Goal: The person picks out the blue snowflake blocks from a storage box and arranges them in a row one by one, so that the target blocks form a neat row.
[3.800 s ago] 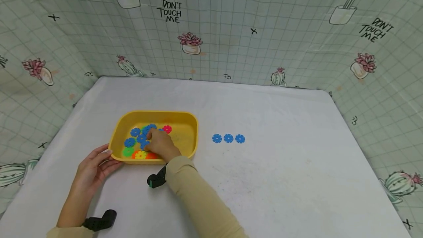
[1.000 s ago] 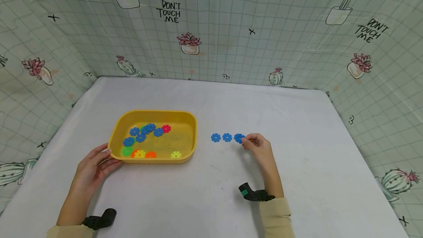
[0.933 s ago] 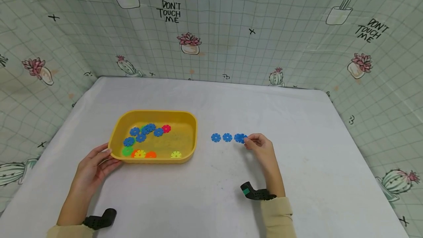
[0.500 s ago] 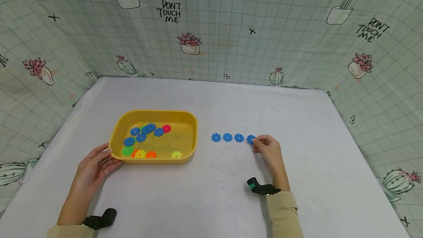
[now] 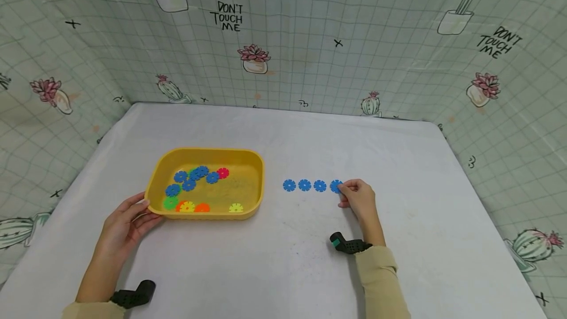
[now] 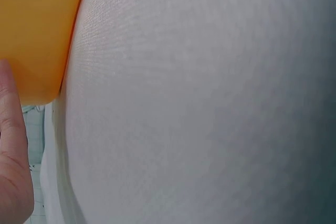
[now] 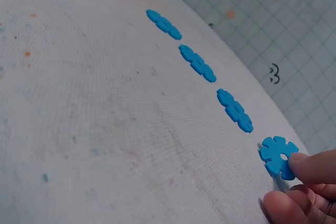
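My right hand pinches a blue snowflake-shaped plastic disc between thumb and fingers. In the right wrist view this disc is tilted, its face and centre hole showing, at the end of a row. Three more blue discs, among them the nearest one, lie flat in that row to its left. At the near left corner of a yellow tray, my left hand rests with extended fingers against the outer wall. The left wrist view has one straight finger at the tray's side.
Inside the tray lie several blue discs, a pink disc, a green disc, orange pieces and yellow ones. A white cloth covers the table. Patterned fabric hangs behind and on both sides.
My right hand has left the tray and brought another blue disc over to the row's right end, lately shifting a little right with it. My left hand and the tray have stayed put.
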Tool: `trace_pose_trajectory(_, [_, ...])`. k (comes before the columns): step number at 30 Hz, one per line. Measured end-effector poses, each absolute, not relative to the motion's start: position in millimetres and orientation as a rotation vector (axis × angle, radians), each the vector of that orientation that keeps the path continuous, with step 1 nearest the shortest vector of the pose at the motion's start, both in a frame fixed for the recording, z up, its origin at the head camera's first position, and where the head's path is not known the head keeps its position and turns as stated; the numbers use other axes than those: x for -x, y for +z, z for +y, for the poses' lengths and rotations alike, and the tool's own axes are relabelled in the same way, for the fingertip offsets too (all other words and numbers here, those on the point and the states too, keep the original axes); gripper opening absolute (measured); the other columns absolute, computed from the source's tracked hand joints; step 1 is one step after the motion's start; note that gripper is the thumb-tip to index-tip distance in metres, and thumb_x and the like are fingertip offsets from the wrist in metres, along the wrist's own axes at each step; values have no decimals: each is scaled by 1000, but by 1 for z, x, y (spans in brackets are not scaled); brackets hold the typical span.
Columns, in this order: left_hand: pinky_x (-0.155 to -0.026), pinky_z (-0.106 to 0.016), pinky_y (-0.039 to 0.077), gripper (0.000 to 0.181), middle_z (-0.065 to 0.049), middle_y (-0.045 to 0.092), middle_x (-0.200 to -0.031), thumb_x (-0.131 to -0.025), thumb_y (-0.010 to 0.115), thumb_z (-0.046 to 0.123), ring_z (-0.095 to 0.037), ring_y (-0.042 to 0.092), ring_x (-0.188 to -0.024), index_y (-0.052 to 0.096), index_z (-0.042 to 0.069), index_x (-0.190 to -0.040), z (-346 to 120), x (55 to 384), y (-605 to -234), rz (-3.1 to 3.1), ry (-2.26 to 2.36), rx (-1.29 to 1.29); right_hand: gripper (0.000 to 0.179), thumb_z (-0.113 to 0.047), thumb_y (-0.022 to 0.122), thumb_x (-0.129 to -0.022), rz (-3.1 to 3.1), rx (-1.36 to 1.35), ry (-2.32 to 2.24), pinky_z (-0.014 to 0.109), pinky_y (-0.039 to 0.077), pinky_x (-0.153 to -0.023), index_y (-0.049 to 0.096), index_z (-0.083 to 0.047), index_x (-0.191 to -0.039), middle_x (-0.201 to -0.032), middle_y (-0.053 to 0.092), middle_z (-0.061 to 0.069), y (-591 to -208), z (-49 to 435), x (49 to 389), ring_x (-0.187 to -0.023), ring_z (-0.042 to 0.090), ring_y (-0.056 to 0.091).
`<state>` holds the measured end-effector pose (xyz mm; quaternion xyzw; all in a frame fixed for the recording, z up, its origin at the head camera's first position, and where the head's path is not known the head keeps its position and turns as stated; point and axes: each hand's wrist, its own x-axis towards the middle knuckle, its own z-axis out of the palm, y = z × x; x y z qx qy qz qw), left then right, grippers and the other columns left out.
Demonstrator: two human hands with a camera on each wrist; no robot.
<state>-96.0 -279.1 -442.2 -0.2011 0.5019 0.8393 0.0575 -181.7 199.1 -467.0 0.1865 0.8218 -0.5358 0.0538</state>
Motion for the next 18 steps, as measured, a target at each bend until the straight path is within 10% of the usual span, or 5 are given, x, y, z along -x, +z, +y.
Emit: trace_pose_trajectory(18, [-72,-28,58,15,1,68,-87,-90,61,15,-15,68,-76,62,24,-102,-278,94,-436,1472,2560,573,23,-22,60,-91,2606,-499,-1323,22,51,-45,56,0,-97,-61,51,1,-461,199,190,-41,9,55])
